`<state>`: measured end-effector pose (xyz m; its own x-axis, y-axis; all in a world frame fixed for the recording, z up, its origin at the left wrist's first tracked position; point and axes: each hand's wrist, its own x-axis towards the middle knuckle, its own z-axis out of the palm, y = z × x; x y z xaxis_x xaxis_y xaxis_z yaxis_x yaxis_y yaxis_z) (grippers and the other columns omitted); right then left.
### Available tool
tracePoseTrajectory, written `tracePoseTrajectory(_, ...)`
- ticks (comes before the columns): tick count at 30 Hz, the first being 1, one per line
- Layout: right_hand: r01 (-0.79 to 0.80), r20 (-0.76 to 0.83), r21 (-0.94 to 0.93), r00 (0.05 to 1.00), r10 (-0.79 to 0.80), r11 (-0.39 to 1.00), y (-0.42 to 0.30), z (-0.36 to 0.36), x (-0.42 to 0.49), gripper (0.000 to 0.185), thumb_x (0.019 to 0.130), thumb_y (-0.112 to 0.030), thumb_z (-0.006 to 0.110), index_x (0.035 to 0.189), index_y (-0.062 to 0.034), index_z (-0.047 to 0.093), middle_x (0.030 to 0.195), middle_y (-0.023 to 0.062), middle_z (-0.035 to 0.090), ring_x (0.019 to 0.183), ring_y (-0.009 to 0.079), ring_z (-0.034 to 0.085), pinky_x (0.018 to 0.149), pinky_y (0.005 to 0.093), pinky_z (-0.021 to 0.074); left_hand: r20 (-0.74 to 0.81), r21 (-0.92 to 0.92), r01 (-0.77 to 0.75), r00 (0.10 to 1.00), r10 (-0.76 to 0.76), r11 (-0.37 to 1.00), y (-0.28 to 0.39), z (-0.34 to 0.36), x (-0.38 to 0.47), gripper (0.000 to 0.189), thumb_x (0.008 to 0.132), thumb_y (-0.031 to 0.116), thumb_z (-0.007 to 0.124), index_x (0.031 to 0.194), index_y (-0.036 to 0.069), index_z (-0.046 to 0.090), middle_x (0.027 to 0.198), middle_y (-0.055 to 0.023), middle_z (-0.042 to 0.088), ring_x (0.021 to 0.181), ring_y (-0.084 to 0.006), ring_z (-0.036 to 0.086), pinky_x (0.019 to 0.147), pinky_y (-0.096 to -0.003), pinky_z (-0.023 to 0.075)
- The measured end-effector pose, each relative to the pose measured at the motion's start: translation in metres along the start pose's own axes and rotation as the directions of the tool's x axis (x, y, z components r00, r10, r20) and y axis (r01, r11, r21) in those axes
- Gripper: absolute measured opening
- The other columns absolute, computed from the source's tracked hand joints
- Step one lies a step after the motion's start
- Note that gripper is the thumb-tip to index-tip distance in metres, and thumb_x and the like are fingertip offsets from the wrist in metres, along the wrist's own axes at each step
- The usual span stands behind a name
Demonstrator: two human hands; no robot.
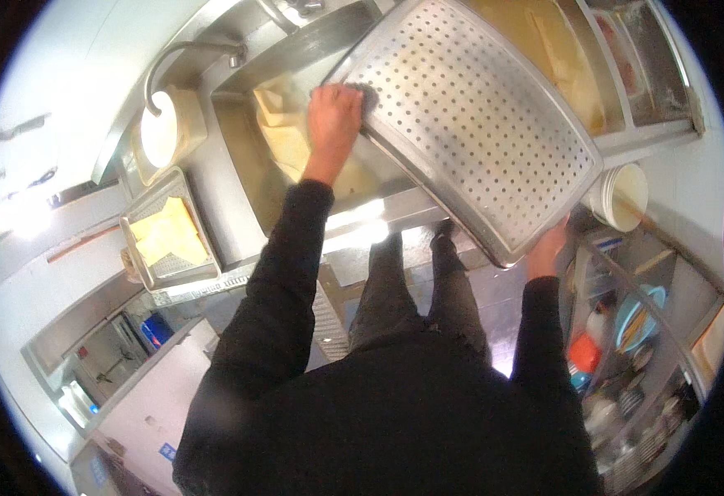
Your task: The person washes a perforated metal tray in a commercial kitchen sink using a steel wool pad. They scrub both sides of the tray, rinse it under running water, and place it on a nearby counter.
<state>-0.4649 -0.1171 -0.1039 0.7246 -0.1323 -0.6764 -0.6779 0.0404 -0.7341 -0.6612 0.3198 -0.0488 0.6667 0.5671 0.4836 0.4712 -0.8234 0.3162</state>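
A large perforated stainless-steel tray (473,118) is held tilted over the sinks. My right hand (548,245) grips its lower right corner, the fingers partly hidden beneath it. At the tray's left edge my left hand (337,124) is closed around a dark scouring pad (369,99), which touches the perforated face. Below my left hand, the left sink basin (238,155) contains cloudy water and a yellow cloth (281,133). More yellowish cloth-like material (554,49) lies in the right basin, behind the tray.
A curved faucet (197,46) stands behind the left basin. On the left are a whitish container (185,124) and a smaller perforated tray (207,254) with a yellow cloth (169,232) on it. Stacked white buckets (619,198) and a rack holding a blue basket (653,307) are on the right.
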Motion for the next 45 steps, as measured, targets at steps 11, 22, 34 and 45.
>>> tracePoseTrajectory(11,-0.021,-0.107,-0.046,0.994,0.016,0.999,0.000,0.003,0.006,0.069,0.103,-0.059,0.053,0.129,0.0038,0.064,0.119,0.0123,0.071,0.101,0.0270,0.071,0.089,0.0400,0.0572,0.261,-0.250,-0.297,0.896,0.360,0.921,0.148,-0.004,-0.087,0.012,0.076,0.014,0.069,0.088,0.015,0.068,0.093,-0.0036,0.063,0.090,-0.0283,0.060,0.075,-0.0449,0.0459)
tracePoseTrajectory(22,-0.038,-0.144,-0.022,0.989,0.034,0.999,-0.009,0.009,0.005,0.058,0.103,-0.052,0.058,0.118,0.0028,0.071,0.105,0.0126,0.074,0.087,0.0253,0.072,0.080,0.0383,0.0581,0.341,-0.131,-0.261,0.894,0.290,0.956,0.048,-0.026,-0.022,0.012,0.074,0.005,0.070,0.082,0.013,0.073,0.092,-0.0048,0.065,0.090,-0.0304,0.059,0.075,-0.0441,0.0487)
tracePoseTrajectory(34,0.013,-0.064,-0.102,0.998,-0.019,0.995,-0.008,0.001,0.012,0.072,0.099,-0.062,0.059,0.124,0.0055,0.068,0.113,0.0155,0.072,0.097,0.0267,0.071,0.086,0.0402,0.0560,0.451,-0.062,-0.208,0.866,0.213,0.976,0.031,-0.044,-0.006,0.016,0.071,0.004,0.071,0.083,0.013,0.076,0.091,-0.0057,0.069,0.091,-0.0307,0.062,0.078,-0.0423,0.0520)
tracePoseTrajectory(45,0.031,-0.128,-0.233,0.990,-0.062,0.972,-0.006,0.003,0.020,0.068,0.101,-0.060,0.055,0.112,0.0047,0.074,0.100,0.0138,0.075,0.089,0.0239,0.071,0.082,0.0401,0.0546,0.471,-0.032,-0.049,0.880,0.059,0.998,-0.011,-0.045,-0.004,0.017,0.074,0.001,0.069,0.086,0.012,0.076,0.096,-0.0077,0.068,0.096,-0.0312,0.063,0.083,-0.0425,0.0527)
